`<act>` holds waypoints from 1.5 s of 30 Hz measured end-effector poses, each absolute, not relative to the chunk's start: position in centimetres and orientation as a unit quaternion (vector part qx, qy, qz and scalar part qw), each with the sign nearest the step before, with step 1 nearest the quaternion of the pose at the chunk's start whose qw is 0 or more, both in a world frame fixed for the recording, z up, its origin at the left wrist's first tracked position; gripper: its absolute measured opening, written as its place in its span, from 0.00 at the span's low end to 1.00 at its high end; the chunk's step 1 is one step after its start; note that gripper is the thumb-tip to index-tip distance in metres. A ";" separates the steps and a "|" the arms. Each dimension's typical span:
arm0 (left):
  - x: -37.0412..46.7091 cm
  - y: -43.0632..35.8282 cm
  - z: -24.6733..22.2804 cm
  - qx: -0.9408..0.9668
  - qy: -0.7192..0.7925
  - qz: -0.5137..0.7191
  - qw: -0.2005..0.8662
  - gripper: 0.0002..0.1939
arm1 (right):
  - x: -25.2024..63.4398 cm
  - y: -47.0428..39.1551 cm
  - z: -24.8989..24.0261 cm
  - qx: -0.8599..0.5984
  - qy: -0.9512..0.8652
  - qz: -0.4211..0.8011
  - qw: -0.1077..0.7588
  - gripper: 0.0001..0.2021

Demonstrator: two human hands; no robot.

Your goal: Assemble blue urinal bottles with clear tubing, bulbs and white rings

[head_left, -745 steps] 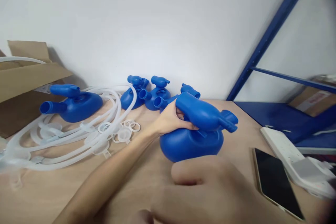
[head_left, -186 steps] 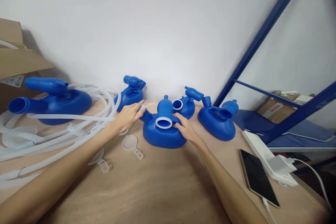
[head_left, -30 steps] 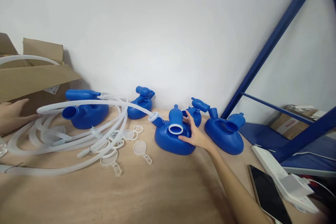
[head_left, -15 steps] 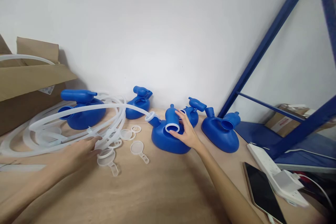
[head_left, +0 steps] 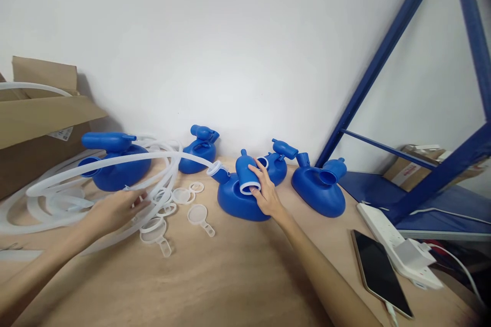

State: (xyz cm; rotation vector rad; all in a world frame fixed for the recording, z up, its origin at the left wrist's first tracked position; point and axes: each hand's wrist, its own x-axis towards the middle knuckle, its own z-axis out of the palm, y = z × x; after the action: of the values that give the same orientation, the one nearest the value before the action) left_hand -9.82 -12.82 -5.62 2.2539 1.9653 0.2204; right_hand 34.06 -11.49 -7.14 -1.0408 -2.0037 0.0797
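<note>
My right hand (head_left: 265,189) is closed round the blue spout piece (head_left: 245,169) that sits over a blue bottle (head_left: 241,207) near the middle of the table. A white ring lines the spout piece's mouth. From the bottle's neck at its left, a clear tube (head_left: 146,156) arches leftward into a loose coil. My left hand (head_left: 125,208) is over that coil with bent fingers; what it grips, if anything, is hidden. Clear caps with tabs (head_left: 197,214) and several clear rings (head_left: 197,187) lie just right of my left hand.
More blue bottles with spout pieces stand along the wall, one (head_left: 318,191) to the right and one (head_left: 120,168) behind the coil. An open cardboard box (head_left: 42,138) is at the left. A phone (head_left: 381,271), a power strip (head_left: 383,230) and a blue rack (head_left: 378,66) are at the right.
My left hand has lifted slightly off the coil's front and shifted left, and the tubing under it has moved. My right hand stays on the spout piece, which is tilted a little more. The view has shifted slightly.
</note>
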 end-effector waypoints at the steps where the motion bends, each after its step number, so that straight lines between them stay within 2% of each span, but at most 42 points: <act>1: -9.4 -12.7 -4.6 0.748 0.652 0.106 0.066 0.21 | 34.0 -11.5 -7.3 -0.408 -0.803 0.022 0.434 0.28; 4: -7.5 -11.7 -1.2 0.742 0.627 0.231 0.051 0.20 | 34.0 -11.5 -7.5 -0.406 -0.798 0.014 0.445 0.29; 6: -5.7 -10.5 0.3 0.737 0.600 0.301 0.081 0.19 | 33.9 -11.4 -7.5 -0.413 -0.794 0.021 0.444 0.30; 8: -3.6 -8.8 0.8 0.713 0.570 0.368 0.173 0.20 | 33.9 -11.3 -7.3 -0.413 -0.795 0.031 0.442 0.30; 12: 1.1 -4.4 0.6 0.605 0.421 0.497 0.459 0.23 | 34.0 -11.4 -6.9 -0.408 -0.798 0.055 0.441 0.30; 15: 4.3 -0.8 0.8 0.553 0.365 0.547 0.511 0.23 | 34.1 -11.5 -6.7 -0.400 -0.801 0.069 0.440 0.30; 22: 8.3 4.1 1.9 0.553 0.338 0.535 0.542 0.20 | 34.4 -11.5 -6.7 -0.374 -0.811 0.069 0.445 0.29; 28: 11.3 3.8 0.6 0.550 0.282 0.508 0.600 0.21 | 34.5 -11.3 -6.9 -0.358 -0.816 0.072 0.448 0.29; 35: 12.9 3.7 -0.7 0.523 0.277 0.546 0.592 0.22 | 34.5 -11.3 -7.0 -0.366 -0.813 0.083 0.445 0.26; 41: 12.9 2.6 -0.6 0.545 0.246 0.474 0.647 0.21 | 34.5 -11.3 -6.9 -0.349 -0.814 0.095 0.455 0.26; 45: 12.6 2.6 -0.9 0.549 0.233 0.411 0.690 0.17 | 34.5 -11.3 -6.9 -0.367 -0.806 0.109 0.452 0.24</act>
State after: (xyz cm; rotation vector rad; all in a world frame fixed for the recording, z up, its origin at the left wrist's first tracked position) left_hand 12.63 2.56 -0.93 1.2280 0.5201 0.9181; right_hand 34.47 -11.30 -6.88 -0.9070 -1.9913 0.2690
